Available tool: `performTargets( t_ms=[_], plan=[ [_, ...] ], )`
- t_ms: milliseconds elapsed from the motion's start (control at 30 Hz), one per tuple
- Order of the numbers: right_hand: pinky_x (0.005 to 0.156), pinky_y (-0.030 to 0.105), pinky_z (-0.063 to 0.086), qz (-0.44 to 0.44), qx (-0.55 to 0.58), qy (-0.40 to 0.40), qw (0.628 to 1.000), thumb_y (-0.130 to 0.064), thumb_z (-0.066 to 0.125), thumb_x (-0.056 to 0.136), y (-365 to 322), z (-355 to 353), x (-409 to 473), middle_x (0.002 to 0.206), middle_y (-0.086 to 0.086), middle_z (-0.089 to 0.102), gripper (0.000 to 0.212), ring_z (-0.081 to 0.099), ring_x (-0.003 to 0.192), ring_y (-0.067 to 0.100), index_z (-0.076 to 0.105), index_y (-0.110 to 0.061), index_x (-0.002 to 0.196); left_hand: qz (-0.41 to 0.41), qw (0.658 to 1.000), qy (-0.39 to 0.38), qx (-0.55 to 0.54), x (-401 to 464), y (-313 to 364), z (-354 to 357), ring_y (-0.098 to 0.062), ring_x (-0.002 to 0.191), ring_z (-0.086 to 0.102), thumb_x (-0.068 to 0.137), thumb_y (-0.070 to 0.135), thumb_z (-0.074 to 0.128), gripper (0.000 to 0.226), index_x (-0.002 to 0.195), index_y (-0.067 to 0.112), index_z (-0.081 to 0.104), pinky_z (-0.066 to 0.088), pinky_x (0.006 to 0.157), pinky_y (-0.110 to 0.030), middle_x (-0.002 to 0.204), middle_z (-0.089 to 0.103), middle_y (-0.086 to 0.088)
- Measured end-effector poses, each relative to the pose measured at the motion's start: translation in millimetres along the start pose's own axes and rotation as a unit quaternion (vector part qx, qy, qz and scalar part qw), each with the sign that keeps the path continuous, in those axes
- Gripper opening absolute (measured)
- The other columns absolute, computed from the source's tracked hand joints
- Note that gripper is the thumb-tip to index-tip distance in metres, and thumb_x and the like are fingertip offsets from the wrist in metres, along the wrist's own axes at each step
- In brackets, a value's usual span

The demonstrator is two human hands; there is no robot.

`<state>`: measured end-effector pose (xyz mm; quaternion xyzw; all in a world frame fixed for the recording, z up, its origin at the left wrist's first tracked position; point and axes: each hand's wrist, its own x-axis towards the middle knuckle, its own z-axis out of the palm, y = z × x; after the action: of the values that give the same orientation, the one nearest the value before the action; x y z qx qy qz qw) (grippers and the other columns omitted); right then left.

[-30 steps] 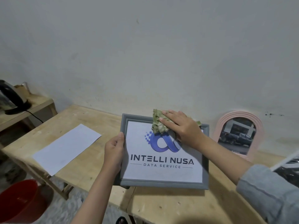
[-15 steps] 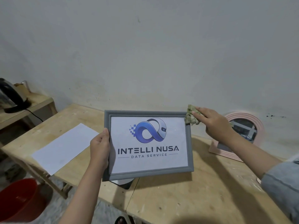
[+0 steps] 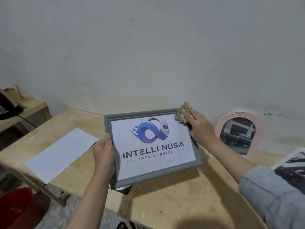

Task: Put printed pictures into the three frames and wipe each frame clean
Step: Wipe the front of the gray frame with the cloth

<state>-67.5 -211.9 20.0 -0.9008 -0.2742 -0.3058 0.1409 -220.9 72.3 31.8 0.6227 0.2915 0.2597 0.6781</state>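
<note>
Now, frame: the grey frame [image 3: 197, 153] is tilting up off the table [image 3: 181, 200], its lower edge hanging just above the wood, with the logo print [image 3: 153, 146] showing inside it.
Left hand: the left hand [image 3: 104, 156] is gripping the frame's left edge, thumb lying over the front border and fingers wrapping behind.
Right hand: the right hand [image 3: 198, 124] is pinching a crumpled green cloth [image 3: 181, 114] and pressing it on the frame's top right corner.
Frame edges: the top edge is sitting near the wall [image 3: 148, 47]; the right edge is passing under the right wrist; the bottom left corner is overhanging the table's front edge.
Paper: a white sheet [image 3: 61, 152] is lying flat on the table left of the frame, its near corner reaching the table's front edge, with a strip of bare wood between sheet and left hand.
Pink frame: an arched pink frame [image 3: 259, 128] holding a car photo is leaning on the wall to the right, apart from the right hand.
Open room: bare wood is spreading in front of the frame and under the right forearm.
Right edge: a photo [image 3: 293, 164] is showing partly at the picture's right border, above a blue sleeve [image 3: 272, 195].
Floor: a red bucket [image 3: 18, 210] is sitting below the table's left end.
</note>
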Motion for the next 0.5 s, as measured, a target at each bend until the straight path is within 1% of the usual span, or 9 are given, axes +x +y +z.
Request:
performTargets(
  t_ms=[33, 100, 167, 233, 300, 400, 500],
  plan=[
    [0.067, 0.044, 0.056, -0.008, -0.004, 0.003, 1.0, 0.016, 0.071, 0.064, -2.0, 1.4, -2.5, 0.132, 0.02, 0.055, 0.064, 0.06, 0.106, 0.042, 0.061, -0.005, 0.123, -0.003, 1.0, 0.005, -0.015, -3.9, 2.4, 0.1, -0.019, 0.066, 0.051, 0.1, 0.036, 0.042, 0.044, 0.062, 0.014, 0.045, 0.041, 0.065, -0.028, 0.073, 0.057, -0.005],
    [0.069, 0.044, 0.056, -0.023, -0.007, 0.005, 1.0, 0.017, 0.07, 0.063, -6.1, 4.6, -8.6, 0.131, 0.02, 0.056, 0.063, 0.06, 0.106, 0.042, 0.062, -0.004, 0.121, -0.005, 0.999, 0.016, -0.033, -9.6, 7.3, 0.3, -0.015, 0.064, 0.053, 0.101, 0.034, 0.042, 0.042, 0.064, 0.015, 0.05, 0.042, 0.062, -0.026, 0.071, 0.058, -0.001],
    [0.067, 0.043, 0.056, -0.022, -0.002, 0.004, 1.0, 0.018, 0.069, 0.062, -10.2, 7.3, -15.4, 0.131, 0.019, 0.056, 0.063, 0.061, 0.105, 0.041, 0.063, -0.004, 0.12, -0.009, 0.999, 0.028, -0.038, -10.8, 9.9, 0.2, -0.014, 0.063, 0.051, 0.101, 0.034, 0.041, 0.043, 0.063, 0.015, 0.048, 0.041, 0.06, -0.026, 0.069, 0.056, 0.0],
    [0.062, 0.042, 0.057, -0.014, 0.007, -0.002, 1.0, 0.018, 0.069, 0.06, -13.3, 10.2, -22.3, 0.131, 0.018, 0.056, 0.065, 0.061, 0.105, 0.041, 0.064, -0.005, 0.12, -0.013, 0.998, 0.044, -0.035, -6.5, 9.2, -2.7, -0.016, 0.062, 0.047, 0.1, 0.035, 0.042, 0.044, 0.062, 0.013, 0.042, 0.039, 0.06, -0.026, 0.066, 0.052, -0.001],
    [0.059, 0.04, 0.057, -0.014, 0.016, -0.007, 1.0, 0.018, 0.071, 0.059, -15.9, 12.1, -29.9, 0.131, 0.018, 0.057, 0.065, 0.062, 0.104, 0.04, 0.064, -0.005, 0.119, -0.018, 0.998, 0.055, -0.024, -1.0, 7.1, -5.8, -0.019, 0.064, 0.042, 0.099, 0.038, 0.043, 0.044, 0.065, 0.012, 0.038, 0.036, 0.062, -0.029, 0.068, 0.047, -0.004],
    [0.062, 0.039, 0.057, -0.018, 0.027, -0.014, 0.999, 0.019, 0.071, 0.058, -17.9, 14.8, -41.9, 0.131, 0.017, 0.057, 0.066, 0.062, 0.105, 0.039, 0.064, -0.005, 0.119, -0.022, 0.997, 0.072, -0.018, 7.1, 5.0, -8.6, -0.019, 0.069, 0.04, 0.099, 0.041, 0.043, 0.042, 0.068, 0.014, 0.038, 0.034, 0.064, -0.031, 0.069, 0.044, -0.005],
    [0.067, 0.039, 0.058, -0.004, 0.034, -0.03, 0.999, 0.024, 0.064, 0.051, -15.2, 18.4, -53.3, 0.132, 0.015, 0.056, 0.077, 0.062, 0.105, 0.038, 0.063, -0.007, 0.121, -0.024, 0.996, 0.086, -0.019, 12.2, 6.2, -7.6, -0.019, 0.071, 0.038, 0.098, 0.043, 0.042, 0.041, 0.068, 0.014, 0.038, 0.033, 0.065, -0.032, 0.07, 0.042, -0.004]
  ],
)
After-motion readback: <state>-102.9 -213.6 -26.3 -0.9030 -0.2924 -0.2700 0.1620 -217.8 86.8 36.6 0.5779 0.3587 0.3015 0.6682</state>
